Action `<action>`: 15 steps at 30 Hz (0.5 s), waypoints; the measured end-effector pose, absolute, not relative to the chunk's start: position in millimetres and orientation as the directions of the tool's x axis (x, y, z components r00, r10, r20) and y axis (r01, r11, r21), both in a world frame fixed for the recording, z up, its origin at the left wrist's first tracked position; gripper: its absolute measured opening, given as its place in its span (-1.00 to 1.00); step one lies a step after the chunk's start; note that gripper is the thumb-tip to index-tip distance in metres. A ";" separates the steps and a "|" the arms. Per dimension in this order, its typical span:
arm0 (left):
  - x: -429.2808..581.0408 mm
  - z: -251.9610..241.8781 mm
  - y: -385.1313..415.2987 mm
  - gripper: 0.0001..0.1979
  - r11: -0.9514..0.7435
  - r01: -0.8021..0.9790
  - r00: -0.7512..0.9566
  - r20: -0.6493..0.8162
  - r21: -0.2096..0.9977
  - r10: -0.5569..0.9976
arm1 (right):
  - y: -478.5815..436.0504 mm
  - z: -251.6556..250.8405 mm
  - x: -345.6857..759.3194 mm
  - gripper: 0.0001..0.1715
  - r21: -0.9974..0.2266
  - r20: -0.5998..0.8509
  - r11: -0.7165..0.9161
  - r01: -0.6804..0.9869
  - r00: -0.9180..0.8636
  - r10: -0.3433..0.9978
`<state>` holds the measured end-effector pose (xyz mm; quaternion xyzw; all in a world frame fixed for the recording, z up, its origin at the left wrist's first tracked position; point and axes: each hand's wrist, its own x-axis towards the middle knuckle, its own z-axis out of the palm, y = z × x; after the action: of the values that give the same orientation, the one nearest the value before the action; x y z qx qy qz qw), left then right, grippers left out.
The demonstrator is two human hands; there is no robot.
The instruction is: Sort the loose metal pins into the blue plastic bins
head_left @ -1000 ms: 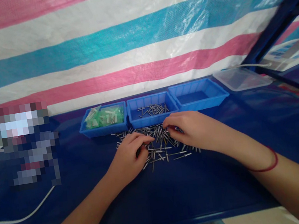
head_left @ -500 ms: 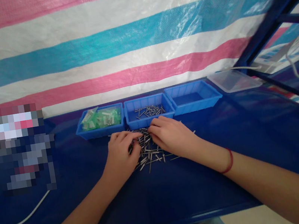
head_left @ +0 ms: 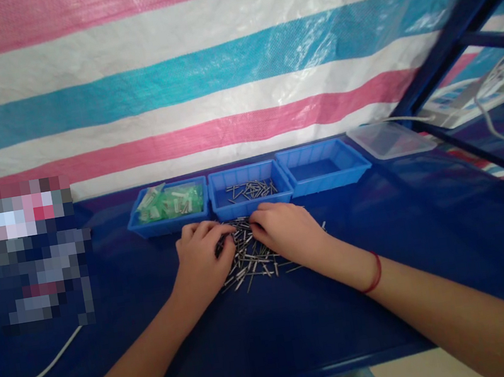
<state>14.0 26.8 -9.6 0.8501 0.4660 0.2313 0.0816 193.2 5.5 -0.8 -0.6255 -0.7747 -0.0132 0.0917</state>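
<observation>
- Head view – left hand (head_left: 201,252) and right hand (head_left: 288,234) both rest palm-down on a loose pile of metal pins (head_left: 249,264) on the blue table (head_left: 304,333).
- Left hand sits at 9 o'clock of the pile and right hand at 3 o'clock; the fingertips nearly meet over its far edge.
- Fingers of both hands are curled into the pins – cannot tell whether either pinches one.
- Pile lies just at 6 o'clock of the middle blue bin (head_left: 252,204), close to its front wall.
- More pins (head_left: 252,188) lie inside that middle bin.
- Left blue bin (head_left: 169,223), at 9 o'clock of the middle one, holds green and white pieces (head_left: 170,201).
- Right blue bin (head_left: 330,182) stands at 3 o'clock of the middle one; the walls are touching or nearly so.
- Clear plastic tray (head_left: 390,138) is at 2 o'clock of the bins.
- Red string bracelet (head_left: 375,274) is on the right wrist.
- White cable (head_left: 46,369) is at 8 o'clock of the pile, well apart.
- Striped tarp (head_left: 212,61) hangs behind the bins.
</observation>
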 end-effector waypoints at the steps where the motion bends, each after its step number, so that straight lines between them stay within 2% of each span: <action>1: 14.2 -9.9 27.0 -0.80 -0.552 0.756 0.459 0.315 0.353 0.831 | 5.9 -0.6 193.4 -0.69 -0.099 0.152 0.213 0.972 -0.197 0.969; 7: 14.4 -11.4 28.1 -0.81 -0.550 0.751 0.449 0.327 0.367 0.832 | 4.2 2.9 192.2 -0.76 -0.138 0.152 0.214 0.967 -0.193 0.969; 10: 13.2 -8.9 28.4 -0.79 -0.553 0.724 0.448 0.329 0.412 0.832 | -1.8 6.3 189.7 -0.79 -0.257 0.223 0.248 0.934 -0.192 0.956; 13: 11.6 -4.6 28.2 -0.75 -0.543 0.638 0.457 0.298 0.546 0.838 | -6.6 6.4 187.0 -0.86 -0.429 0.398 0.399 0.811 -0.226 0.889; 15: 11.4 -2.1 27.6 -0.76 -0.475 0.558 0.427 0.255 0.680 0.868 | -7.7 4.8 185.7 -0.89 -0.473 0.513 0.491 0.731 -0.224 0.828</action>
<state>11.4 27.6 -2.1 0.8045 0.4431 0.3003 0.2575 185.7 -7.7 4.8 -0.5001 -0.7797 0.0653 0.3712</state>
